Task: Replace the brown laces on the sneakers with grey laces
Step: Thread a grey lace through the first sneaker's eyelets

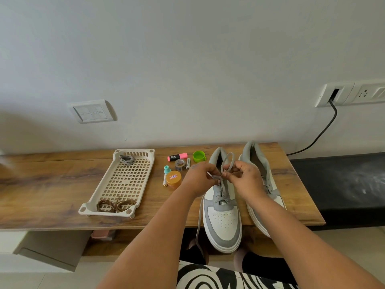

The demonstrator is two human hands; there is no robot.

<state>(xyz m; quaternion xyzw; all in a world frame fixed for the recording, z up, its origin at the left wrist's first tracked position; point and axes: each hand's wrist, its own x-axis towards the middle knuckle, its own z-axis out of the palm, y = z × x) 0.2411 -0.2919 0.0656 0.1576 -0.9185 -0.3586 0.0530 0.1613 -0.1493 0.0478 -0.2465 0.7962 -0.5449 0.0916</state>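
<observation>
Wooden table (52,184) carries everything, so both hands stay free for lace work.

Two grey-and-white sneakers stand side by side at its right end, toes toward the person. The near sneaker (222,215) is the one being worked; its toe overhangs the table's front edge. Likely placed that way to bring the eyelets into reach. The second sneaker (255,163) sits just right of it, mostly hidden by the right forearm; its lacing can't be read.

Perforated tray (125,184) lies well left of the shoes and works as the parts bin: brown laces (115,205) coiled at its near end, looks like the removed set. A spare grey lace bundle (127,159) sits at its far end, probably meant for the other shoe.

Grey lace (223,186) already runs through the near sneaker's eyelets. A long tail hangs off the front table edge on the shoe's left.

Left hand (200,178) is curled, fingertips pinching the lace at the top of the tongue. Right hand (245,176) is also curled, pinching a loop that rises toward the collar. Both hands meet directly above the top eyelets, touching the lace. Reads as tying the bow, so this shoe is nearly done.

Small clutter sits between tray and shoes: pink highlighter (177,157), green cap (199,156), orange jar (174,179).
</observation>
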